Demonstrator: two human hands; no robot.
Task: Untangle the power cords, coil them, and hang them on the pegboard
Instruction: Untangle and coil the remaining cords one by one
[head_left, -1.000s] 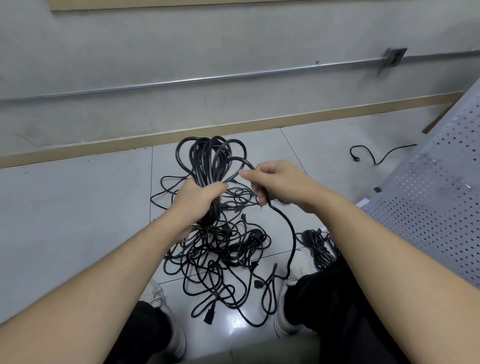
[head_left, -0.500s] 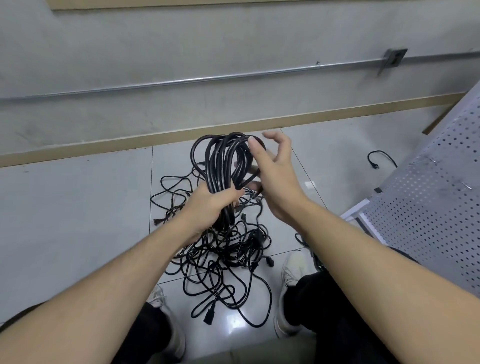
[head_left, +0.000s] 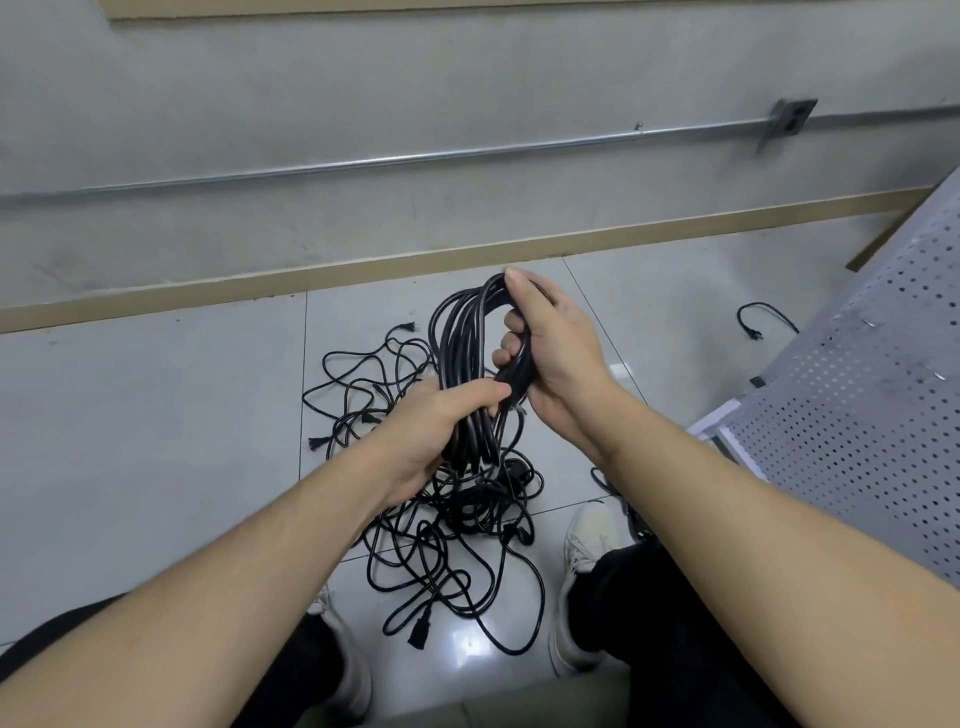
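A black coiled power cord (head_left: 460, 338) stands upright between both hands above the floor. My left hand (head_left: 436, 436) grips the coil's lower part, fingers wrapped round the bundled strands. My right hand (head_left: 550, 348) grips the coil's right side and top, thumb over the upper loop. Beneath them a tangle of black cords (head_left: 447, 525) with several plugs lies on the floor tiles. The grey perforated pegboard (head_left: 857, 405) leans at the right edge of the view.
A loose cord end with a plug (head_left: 758, 319) lies on the floor by the pegboard. Another coiled cord (head_left: 610, 483) is partly hidden behind my right forearm. My white shoes (head_left: 584, 545) flank the tangle. The wall with a metal conduit (head_left: 415, 156) is ahead.
My right hand went from open fingers beside the coil to closing round its right side and top. The coil's loops are squeezed narrower; my left hand keeps its grip.
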